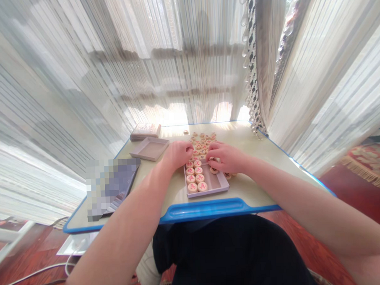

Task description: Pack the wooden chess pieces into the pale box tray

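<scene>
A shallow box (223, 187) on the table holds two columns of round Chinese chess pieces (200, 178) with red characters along its left side. My left hand (179, 154) is at the box's far left corner, its fingers curled closed; whatever they may hold is hidden. Over the far right part of the box, my right hand (225, 156) has its thumb and fingers bent round a chess piece (213, 159). Just below the thumb, a dark-lettered piece (214, 170) sits in the box. Beyond both hands lie several loose pieces (202, 142), partly covered by the fingers.
A box lid (150, 149) lies at the left, with a stacked box (145, 130) behind it. A dark flat tablet-like object (121, 185) is on the table's left side. The blue-edged table (267, 185) stands before striped curtains (186, 67). A few pieces lie right of the box.
</scene>
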The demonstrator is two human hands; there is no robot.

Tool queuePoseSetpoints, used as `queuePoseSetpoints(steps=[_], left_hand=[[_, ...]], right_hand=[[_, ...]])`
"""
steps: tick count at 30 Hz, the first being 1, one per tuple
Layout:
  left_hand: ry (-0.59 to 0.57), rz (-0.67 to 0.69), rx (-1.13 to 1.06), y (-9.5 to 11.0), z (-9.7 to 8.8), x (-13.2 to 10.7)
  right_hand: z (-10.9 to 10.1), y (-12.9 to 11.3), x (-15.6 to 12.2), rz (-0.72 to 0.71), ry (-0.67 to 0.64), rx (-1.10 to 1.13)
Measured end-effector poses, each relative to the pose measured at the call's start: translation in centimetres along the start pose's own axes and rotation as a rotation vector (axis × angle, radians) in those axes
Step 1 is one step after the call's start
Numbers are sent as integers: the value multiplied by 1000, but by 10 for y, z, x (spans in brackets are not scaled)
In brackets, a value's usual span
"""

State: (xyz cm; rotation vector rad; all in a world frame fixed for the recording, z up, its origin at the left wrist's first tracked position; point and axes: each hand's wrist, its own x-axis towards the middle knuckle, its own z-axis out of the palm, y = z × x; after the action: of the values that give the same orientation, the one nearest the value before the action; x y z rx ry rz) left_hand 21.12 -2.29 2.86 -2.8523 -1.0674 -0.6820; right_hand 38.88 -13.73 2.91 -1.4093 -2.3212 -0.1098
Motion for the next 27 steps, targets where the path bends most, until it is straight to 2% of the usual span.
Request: queuePoseSetpoints(steps=[5, 18, 27], left_hand=[[-8, 5, 8, 1, 0, 0], [-28, 15, -16, 4, -4, 0], [-20, 27, -21, 2, -2, 0]], right_hand=[[0, 5, -1, 22, 40, 22], [-6, 2, -1, 36, 27, 27], [-10, -6, -3, -45, -59, 53]])
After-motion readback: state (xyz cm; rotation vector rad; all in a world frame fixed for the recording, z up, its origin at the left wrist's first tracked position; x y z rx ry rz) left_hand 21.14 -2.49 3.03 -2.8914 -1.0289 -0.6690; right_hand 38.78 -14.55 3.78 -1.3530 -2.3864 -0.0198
